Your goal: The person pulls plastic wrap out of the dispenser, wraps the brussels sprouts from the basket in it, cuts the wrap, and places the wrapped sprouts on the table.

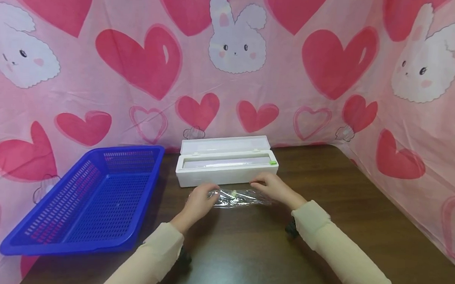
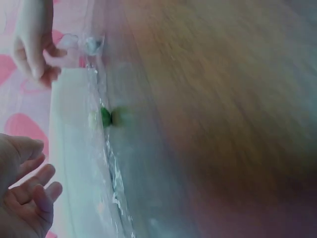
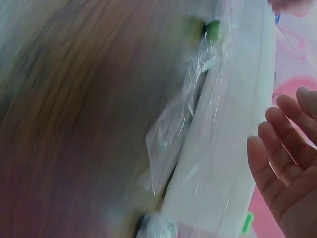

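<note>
A crumpled sheet of clear plastic film (image 1: pixel 238 198) lies on the table along the front of a white cling film dispenser (image 1: pixel 226 174). At the middle of the film is a small round green thing (image 2: pixel 105 117), blurred, its kind not shown. My left hand (image 1: pixel 203 200) is at the film's left end; in the left wrist view its loosely bent fingers (image 2: pixel 30 186) hold nothing. My right hand (image 1: pixel 273 188) is over the film's right end, close to the dispenser's front. In the right wrist view its fingers (image 3: pixel 282 144) are relaxed and apart, with nothing between them.
The dispenser's lid (image 1: pixel 225 145) stands raised at the back, and a green slider (image 1: pixel 273 162) sits at its right end. A blue perforated basket (image 1: pixel 106 208) is on the left of the brown wooden table (image 1: pixel 245 253). Behind hangs a pink heart-and-rabbit cloth (image 1: pixel 233 87).
</note>
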`<state>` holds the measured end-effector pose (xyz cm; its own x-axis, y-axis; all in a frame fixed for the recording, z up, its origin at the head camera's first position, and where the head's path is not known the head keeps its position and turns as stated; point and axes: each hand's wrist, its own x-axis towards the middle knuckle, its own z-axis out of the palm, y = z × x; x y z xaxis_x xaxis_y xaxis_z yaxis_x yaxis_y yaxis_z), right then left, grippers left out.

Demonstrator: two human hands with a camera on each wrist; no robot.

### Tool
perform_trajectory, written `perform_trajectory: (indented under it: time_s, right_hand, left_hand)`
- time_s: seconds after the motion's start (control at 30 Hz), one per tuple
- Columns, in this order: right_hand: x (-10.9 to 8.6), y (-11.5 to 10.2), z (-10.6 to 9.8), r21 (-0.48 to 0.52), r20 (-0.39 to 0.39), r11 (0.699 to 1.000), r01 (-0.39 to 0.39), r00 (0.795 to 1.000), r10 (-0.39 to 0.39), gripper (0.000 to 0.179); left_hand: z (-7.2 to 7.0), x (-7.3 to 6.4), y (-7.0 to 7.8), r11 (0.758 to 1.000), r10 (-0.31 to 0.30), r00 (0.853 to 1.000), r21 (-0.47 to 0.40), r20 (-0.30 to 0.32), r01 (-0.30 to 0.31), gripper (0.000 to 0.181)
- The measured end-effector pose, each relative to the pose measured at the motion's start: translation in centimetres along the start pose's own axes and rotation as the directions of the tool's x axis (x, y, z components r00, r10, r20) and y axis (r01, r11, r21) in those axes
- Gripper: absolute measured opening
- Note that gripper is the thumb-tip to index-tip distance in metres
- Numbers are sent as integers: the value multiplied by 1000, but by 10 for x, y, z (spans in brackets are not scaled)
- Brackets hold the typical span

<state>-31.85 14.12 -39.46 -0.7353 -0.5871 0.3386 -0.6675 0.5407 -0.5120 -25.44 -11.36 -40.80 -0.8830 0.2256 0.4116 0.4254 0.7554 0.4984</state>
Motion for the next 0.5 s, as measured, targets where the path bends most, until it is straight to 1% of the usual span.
perform_trajectory:
  time_s: [0.07,0.1,0.2,0.33,0.43,0.5]
  right_hand:
    - [4,-3,5,-2,15,1000,4,1000,-4,19]
    - [6,-5,8,-2,26,1000,7,1000,-7,20]
    - [10,-7,16,-9,65,1000,16,998,-15,23]
    - [14,-12,25,-33,133,999,19,991,-14,26]
    - [17,-14,31,-58,185,998,27,983,-16,27]
    - [20,-14,35,-73,217,997,39,976,-23,25]
  left_hand:
    - [4,4,3,1000,-10,999,22,36,9,24]
    - [7,7,4,999,-7,998,36,55,5,26]
    - [12,13,6,996,21,993,86,120,-32,30]
    - [19,20,6,983,83,978,146,193,-112,28]
    - [25,23,4,974,100,966,175,238,-144,26]
    - [28,25,4,971,98,960,186,262,-150,22]
